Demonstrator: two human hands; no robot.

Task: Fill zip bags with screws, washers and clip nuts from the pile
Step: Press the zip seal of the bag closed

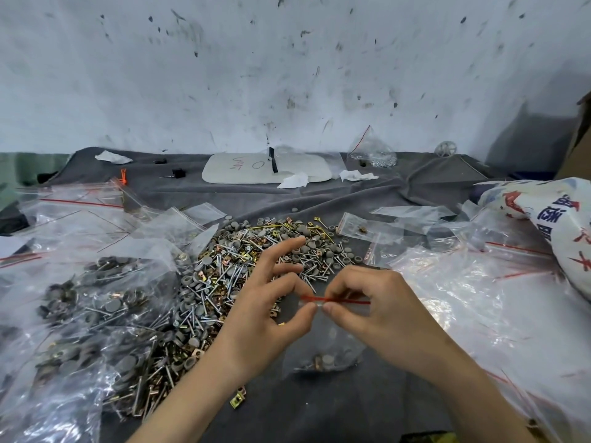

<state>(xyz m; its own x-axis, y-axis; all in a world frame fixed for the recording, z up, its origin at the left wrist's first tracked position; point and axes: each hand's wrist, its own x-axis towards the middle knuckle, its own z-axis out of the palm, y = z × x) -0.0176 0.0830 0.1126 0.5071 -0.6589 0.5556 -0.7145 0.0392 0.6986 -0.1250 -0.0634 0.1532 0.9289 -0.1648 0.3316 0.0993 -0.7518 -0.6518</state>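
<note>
A small clear zip bag (323, 353) with a red zip line hangs between my hands, holding a few grey washers and brass clip nuts at its bottom. My left hand (271, 311) pinches the bag's top edge between thumb and forefinger, its other fingers spread upward. My right hand (374, 308) pinches the same red strip just to the right, fingers curled. Behind and left of my hands lies the pile (230, 270) of screws, grey washers and gold clip nuts on a dark grey cloth (319, 410).
Filled zip bags (96, 302) heap at the left. Empty zip bags (463, 282) spread at the right, beside a printed white sack (553, 225). A white tray (265, 167), tissue scraps and another filled bag (371, 151) sit by the stained wall.
</note>
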